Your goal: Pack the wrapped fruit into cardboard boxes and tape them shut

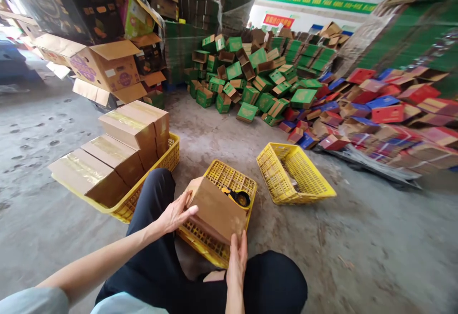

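Observation:
A brown cardboard box rests tilted on an upturned yellow plastic crate between my knees. My left hand grips the box's left side, thumb on top and fingers curled round its edge. My right hand presses against the box's near corner with its fingers together. A yellow and black tape dispenser lies on the crate just behind the box.
On my left, sealed brown boxes fill a yellow crate. A second yellow crate sits tilted on the concrete floor to the right. Piles of green, red and blue cartons lie beyond, with large stacked boxes at far left.

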Available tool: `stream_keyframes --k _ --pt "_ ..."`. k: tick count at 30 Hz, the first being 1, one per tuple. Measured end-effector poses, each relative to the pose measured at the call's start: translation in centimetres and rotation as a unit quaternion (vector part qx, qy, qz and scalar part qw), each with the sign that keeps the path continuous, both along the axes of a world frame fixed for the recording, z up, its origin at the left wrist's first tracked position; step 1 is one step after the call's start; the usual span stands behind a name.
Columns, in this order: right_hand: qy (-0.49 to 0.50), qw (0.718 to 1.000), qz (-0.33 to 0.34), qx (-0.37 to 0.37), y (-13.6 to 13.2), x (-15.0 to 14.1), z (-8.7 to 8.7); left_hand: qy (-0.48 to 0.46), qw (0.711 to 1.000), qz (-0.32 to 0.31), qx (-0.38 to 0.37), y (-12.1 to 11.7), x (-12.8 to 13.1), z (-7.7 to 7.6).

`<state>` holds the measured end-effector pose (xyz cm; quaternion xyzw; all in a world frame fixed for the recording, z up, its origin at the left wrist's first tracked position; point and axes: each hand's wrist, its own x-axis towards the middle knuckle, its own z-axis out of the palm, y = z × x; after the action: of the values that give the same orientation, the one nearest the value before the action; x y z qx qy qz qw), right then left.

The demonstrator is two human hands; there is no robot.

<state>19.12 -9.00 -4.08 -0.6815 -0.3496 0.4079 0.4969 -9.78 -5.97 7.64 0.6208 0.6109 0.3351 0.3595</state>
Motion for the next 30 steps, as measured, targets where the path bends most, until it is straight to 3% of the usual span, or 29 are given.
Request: stream_keyframes --k 3,6,9,11,17,20,25,30 --pt "-0.092 0.995 0.018 -0.017 -0.1 1.6 0.6 -0.047 0.997 -0.002 -0.059 1.1 1.0 -3.3" --pt "-0.214 0.972 0.091 0.033 -0.3 1.7 0.1 -0.023 0.996 -0.005 -0.082 2.2 1.4 -7.4" --pt "-0.312 0.938 0.138 0.067 -0.6 0.9 -0.7 0.026 0.999 -0.01 -0.036 2.3 1.3 -10.5" --pt "-0.365 0.917 0.145 0.077 -0.8 0.4 -0.7 0.074 0.997 -0.017 -0.003 2.0 1.3 -11.4" --pt "-0.494 0.847 0.191 0.041 -0.9 -1.7 1.6 0.241 0.964 -0.087 0.073 1.4 1.7 -9.9" --pt "-0.504 0.832 0.229 0.037 -0.5 -3.8 2.9 0.29 0.942 -0.142 0.089 1.3 3.0 -9.3" --pt "-0.465 0.823 0.32 0.071 0.7 -6.5 3.8 0.276 0.934 -0.198 0.114 0.9 5.7 -9.1" --pt "-0.486 0.786 0.357 0.134 2.5 -3.6 3.2 0.245 0.928 -0.259 0.111 3.1 3.7 -7.4"
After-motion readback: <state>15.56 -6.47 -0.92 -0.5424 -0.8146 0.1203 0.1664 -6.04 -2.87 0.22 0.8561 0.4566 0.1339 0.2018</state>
